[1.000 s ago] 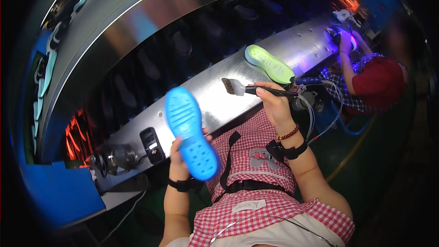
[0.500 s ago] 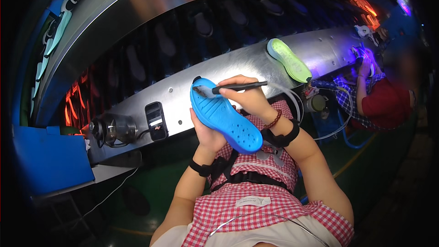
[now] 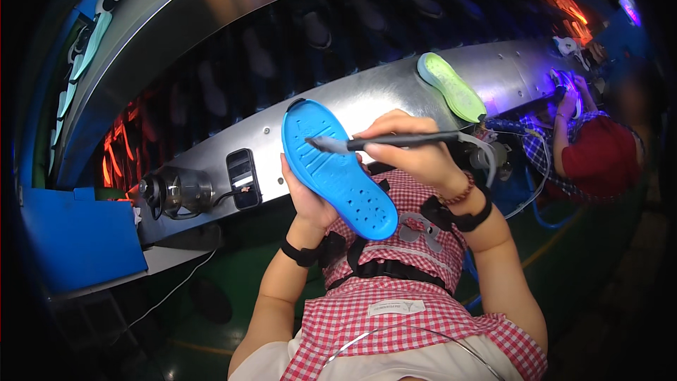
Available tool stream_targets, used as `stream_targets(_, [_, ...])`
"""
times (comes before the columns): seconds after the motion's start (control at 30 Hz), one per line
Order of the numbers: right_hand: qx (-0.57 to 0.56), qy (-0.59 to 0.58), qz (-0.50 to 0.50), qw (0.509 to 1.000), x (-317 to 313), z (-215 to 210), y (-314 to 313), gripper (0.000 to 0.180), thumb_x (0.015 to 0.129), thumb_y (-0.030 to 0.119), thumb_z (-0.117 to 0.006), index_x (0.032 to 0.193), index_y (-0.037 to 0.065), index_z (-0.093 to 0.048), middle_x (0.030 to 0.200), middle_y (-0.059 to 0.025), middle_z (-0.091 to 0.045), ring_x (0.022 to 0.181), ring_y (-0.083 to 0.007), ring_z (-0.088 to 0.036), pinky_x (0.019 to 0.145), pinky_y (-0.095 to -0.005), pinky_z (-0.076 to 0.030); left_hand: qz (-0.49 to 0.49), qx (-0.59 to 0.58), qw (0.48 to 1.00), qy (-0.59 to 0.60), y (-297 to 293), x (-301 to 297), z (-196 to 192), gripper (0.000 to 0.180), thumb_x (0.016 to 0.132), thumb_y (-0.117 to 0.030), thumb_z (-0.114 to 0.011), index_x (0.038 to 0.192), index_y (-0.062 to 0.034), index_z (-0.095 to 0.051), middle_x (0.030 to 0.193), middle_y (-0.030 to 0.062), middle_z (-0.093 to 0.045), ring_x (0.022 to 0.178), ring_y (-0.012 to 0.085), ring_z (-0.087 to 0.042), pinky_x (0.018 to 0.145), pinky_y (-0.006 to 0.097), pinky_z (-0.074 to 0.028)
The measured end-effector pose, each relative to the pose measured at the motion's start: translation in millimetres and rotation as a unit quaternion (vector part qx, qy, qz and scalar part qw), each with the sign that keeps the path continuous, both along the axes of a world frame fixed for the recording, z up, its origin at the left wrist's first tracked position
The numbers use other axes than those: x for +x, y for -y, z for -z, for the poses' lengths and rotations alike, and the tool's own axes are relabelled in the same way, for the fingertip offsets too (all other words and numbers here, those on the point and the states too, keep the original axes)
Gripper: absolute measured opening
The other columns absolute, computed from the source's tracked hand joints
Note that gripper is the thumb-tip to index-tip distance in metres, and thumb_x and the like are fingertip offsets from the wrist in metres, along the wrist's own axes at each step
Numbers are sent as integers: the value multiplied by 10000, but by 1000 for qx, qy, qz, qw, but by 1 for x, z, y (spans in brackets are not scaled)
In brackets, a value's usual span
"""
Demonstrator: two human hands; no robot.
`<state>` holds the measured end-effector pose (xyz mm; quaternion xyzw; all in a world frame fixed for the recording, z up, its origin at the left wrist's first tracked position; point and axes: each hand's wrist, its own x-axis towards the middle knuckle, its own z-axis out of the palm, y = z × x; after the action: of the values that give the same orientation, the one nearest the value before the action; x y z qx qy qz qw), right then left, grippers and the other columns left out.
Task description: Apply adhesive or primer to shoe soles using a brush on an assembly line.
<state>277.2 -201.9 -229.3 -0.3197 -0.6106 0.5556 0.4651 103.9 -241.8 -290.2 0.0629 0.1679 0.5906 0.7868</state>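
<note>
My left hand [image 3: 310,200] is closed around the side of a blue shoe sole [image 3: 343,187], which it holds up with the hollow inner face toward me. Several small holes dot the sole's near end, and ridges cross its middle. In my right hand [image 3: 415,149] is a brush [image 3: 402,140] with a black handle and a clear tube running from its back end. Its dark bristle tip is over the ridged part of the sole; whether it touches is hard to tell. A yellow-green sole [image 3: 453,89] lies on the metal ledge [image 3: 384,102] beyond my right hand.
Beyond the ledge runs a dark line carrying several soles. At the left stand a clear jug [image 3: 187,192], a phone-like black device [image 3: 243,178] and a blue box [image 3: 81,236]. A co-worker in red [image 3: 599,155] handles a shoe part under violet light at the right.
The brush tip has moved from the sole's far end toward its ridged middle. My left hand has turned the sole so its inner face shows more fully.
</note>
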Motion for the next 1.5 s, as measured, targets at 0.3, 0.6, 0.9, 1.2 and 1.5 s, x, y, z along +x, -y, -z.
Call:
stream_targets(0.3, [56,52,-51,996,2,0,-1,183,699,54,-680,881,31,-676,828,-99,-623,795,-176,-581,722,-282,-465,-54,0,995,-85,-4,-1,-10,818,807,-700,-135,1220,-51,-415,1031,197,-561,913,331,-569,820,442,-465])
stream_targets(0.6, [167,93,-60,980,11,7,4,210,691,29,-691,900,37,-668,875,-77,-650,839,-182,-581,758,-288,-466,-191,41,979,-61,-17,-10,-27,938,710,-806,-143,1153,-45,-465,905,212,-583,757,334,-579,674,443,-488])
stream_targets(0.9, [69,35,-53,996,18,13,15,208,700,-11,-672,906,18,-660,879,-87,-636,805,-184,-594,725,-269,-477,-226,113,961,-110,-19,-25,-40,946,708,-809,-140,1193,-60,-453,939,210,-566,788,319,-578,716,431,-488])
stream_targets(1.2, [-81,-90,-143,982,14,26,20,176,761,3,-630,935,-23,-632,947,-131,-636,840,-164,-610,737,-234,-494,-206,130,963,-117,-13,-27,-48,912,743,-776,-183,1271,-57,-375,1075,231,-525,930,354,-546,837,483,-439])
stream_targets(1.5, [-67,-45,-172,982,14,2,32,199,747,-13,-640,946,-23,-639,914,-110,-653,830,-130,-608,751,-238,-484,42,129,985,-107,6,-26,-3,618,887,-474,-317,1319,-32,-317,1229,180,-478,1063,354,-517,919,468,-409])
